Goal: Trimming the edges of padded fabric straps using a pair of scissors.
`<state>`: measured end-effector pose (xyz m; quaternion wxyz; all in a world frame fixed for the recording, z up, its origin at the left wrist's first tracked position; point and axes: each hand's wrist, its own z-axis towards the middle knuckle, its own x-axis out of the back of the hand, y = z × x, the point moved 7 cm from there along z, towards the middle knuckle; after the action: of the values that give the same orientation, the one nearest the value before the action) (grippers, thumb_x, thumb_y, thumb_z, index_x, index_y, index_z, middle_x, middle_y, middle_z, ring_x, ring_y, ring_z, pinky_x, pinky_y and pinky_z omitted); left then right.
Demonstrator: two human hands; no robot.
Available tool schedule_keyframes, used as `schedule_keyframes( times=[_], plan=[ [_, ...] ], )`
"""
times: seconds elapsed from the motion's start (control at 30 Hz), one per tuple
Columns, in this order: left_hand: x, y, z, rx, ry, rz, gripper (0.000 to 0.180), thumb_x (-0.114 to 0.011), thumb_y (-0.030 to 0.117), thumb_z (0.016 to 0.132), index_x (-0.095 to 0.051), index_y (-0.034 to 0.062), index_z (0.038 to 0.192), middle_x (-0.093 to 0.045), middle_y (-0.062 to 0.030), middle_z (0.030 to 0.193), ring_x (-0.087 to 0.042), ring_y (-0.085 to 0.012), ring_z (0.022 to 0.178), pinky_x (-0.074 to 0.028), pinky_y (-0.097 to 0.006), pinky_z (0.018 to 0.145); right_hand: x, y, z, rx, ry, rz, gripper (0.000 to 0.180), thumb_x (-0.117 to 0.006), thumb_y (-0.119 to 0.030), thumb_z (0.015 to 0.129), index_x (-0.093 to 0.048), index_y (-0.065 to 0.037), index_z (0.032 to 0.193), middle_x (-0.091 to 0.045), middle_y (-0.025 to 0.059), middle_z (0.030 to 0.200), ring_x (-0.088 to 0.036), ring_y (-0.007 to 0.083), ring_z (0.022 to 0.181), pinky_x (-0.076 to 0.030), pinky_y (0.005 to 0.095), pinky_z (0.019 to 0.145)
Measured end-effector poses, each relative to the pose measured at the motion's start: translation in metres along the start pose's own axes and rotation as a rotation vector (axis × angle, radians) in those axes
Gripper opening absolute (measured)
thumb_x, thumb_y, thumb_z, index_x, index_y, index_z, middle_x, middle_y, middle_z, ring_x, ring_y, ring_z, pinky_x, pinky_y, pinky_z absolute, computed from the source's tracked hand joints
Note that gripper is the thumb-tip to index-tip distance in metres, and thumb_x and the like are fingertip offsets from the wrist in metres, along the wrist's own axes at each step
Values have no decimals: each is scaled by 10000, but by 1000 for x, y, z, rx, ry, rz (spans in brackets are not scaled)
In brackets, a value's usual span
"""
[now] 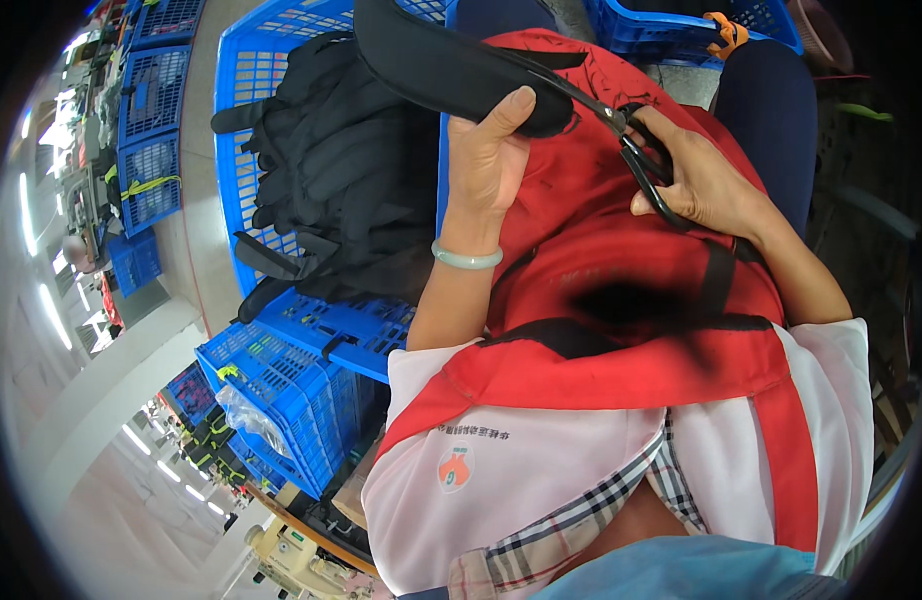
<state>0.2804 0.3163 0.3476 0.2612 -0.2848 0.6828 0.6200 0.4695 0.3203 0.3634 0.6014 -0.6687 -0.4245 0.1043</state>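
Note:
My left hand (488,160) is closed on a long, curved black padded strap (431,75), with the thumb on top near its rounded end. The strap's far part runs up to the top edge of the view. In my right hand (711,178) is a pair of scissors (612,117) with black handles, fingers and thumb through the loops. Its blades point up and left, lying just beside the strap's edge. Whether they touch the strap I cannot tell. Under both hands a red apron (571,225) covers my lap.
Left of my lap stands a blue plastic crate (228,165) heaped with similar black pieces (326,180). More blue crates (291,385) are stacked nearer. Another blue crate (641,32), with an orange tie (726,36), stands beyond my knees. A sewing machine (296,560) shows at lower left.

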Motion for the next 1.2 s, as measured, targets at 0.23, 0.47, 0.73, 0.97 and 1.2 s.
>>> schedule_keyframes(
  times=[0.23, 0.47, 0.73, 0.97, 1.2],
  plan=[
    [7, -3, -3, 8, 23, -11, 337, -664, -64, 837, -589, 53, 1143, -634, -22, 1069, -613, -145, 1004, -478, -290, 948, -5, 8, 3, -47, -61, 29, 466, -794, -329, 766, -489, -9, 915, -383, 46, 676, -360, 156, 637, -347, 323, 576],
    [12, -2, -5, 3, 15, 13, 341, -664, -76, 829, -585, 44, 1138, -631, -35, 1063, -612, -156, 1000, -481, -312, 943, -7, 14, 7, -11, -80, 77, 493, -768, -386, 782, -486, 0, 903, -414, 68, 674, -374, 148, 634, -347, 316, 573],
    [12, -9, -13, -3, 40, 118, 379, -684, -122, 781, -579, 16, 1119, -654, -69, 1008, -653, -174, 933, -542, -307, 866, -4, 3, 10, -67, -104, -152, 570, -786, -426, 739, -498, 17, 952, -451, 130, 700, -429, 254, 635, -396, 365, 617],
    [9, -10, -18, 15, 21, 93, 332, -688, -123, 779, -607, 13, 1071, -672, -76, 980, -660, -181, 911, -548, -316, 861, -9, -6, 10, 81, -31, -182, 571, -777, -440, 746, -511, 16, 964, -461, 138, 695, -439, 254, 625, -390, 371, 601],
    [11, -11, -20, 19, 51, 32, 308, -693, -70, 804, -599, 16, 1085, -663, -64, 998, -648, -174, 937, -538, -332, 869, -13, 8, 12, -25, -37, -89, 545, -754, -452, 764, -499, 4, 919, -425, 110, 640, -404, 223, 595, -367, 355, 568]
  ],
)
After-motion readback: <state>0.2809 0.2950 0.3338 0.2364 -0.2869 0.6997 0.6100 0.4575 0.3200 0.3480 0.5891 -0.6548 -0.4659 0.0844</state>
